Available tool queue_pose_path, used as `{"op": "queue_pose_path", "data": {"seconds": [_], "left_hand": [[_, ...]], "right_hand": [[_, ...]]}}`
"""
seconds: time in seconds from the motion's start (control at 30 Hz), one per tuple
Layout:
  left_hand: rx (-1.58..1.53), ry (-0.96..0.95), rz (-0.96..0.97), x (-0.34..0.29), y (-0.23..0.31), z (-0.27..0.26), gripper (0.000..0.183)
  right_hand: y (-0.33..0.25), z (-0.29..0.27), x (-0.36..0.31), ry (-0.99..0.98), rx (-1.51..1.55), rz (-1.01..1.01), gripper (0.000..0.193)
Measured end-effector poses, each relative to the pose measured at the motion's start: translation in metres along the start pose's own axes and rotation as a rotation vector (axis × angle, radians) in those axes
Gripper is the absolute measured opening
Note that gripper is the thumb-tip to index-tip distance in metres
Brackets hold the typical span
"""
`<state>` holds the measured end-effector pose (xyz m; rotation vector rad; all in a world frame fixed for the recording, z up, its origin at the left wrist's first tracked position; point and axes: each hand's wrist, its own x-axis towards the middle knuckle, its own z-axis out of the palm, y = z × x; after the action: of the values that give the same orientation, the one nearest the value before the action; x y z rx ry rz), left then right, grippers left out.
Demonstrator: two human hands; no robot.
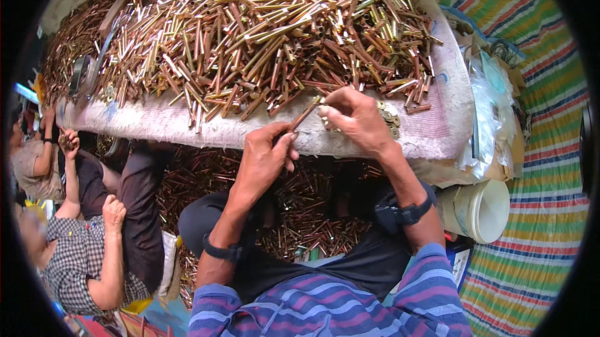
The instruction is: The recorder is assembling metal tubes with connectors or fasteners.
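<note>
Two hands meet on one copper tube (304,114): the left hand (265,159) is clamped on its lower end, the right hand (354,118) pinches its upper tip. Just beyond the fingers, a heap of metal tubes (250,30) covers the cloth-draped surface (181,125); a white bucket (478,210) sits right of the right forearm

Heap of brass tubes (250,30) crowding the far tabletop, bare strip of pink cloth (156,125) open along the near edge, white bucket (478,209) blocking the right, seated co-worker (94,256) hemming the left
</note>
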<state>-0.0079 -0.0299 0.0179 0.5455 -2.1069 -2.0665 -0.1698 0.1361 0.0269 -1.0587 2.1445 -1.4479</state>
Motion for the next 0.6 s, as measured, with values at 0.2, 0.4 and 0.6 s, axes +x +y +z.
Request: {"op": "queue_pose_path", "data": {"seconds": [0.2, 0.4, 0.6], "left_hand": [[0.063, -0.01, -0.011, 0.0, 0.006, 0.002, 0.023], [0.135, -0.036, -0.023, 0.0, 0.005, 0.002, 0.023], [0.173, -0.043, 0.005, 0.001, 0.001, 0.0, 0.022]], "right_hand": [[-0.016, -0.015, -0.008, -0.014, 0.328, 0.101, 0.019], [-0.014, -0.017, -0.011, 0.014, 0.298, 0.004, 0.022], [-0.013, -0.019, -0.009, 0.005, 0.15, -0.149, 0.024]]}}
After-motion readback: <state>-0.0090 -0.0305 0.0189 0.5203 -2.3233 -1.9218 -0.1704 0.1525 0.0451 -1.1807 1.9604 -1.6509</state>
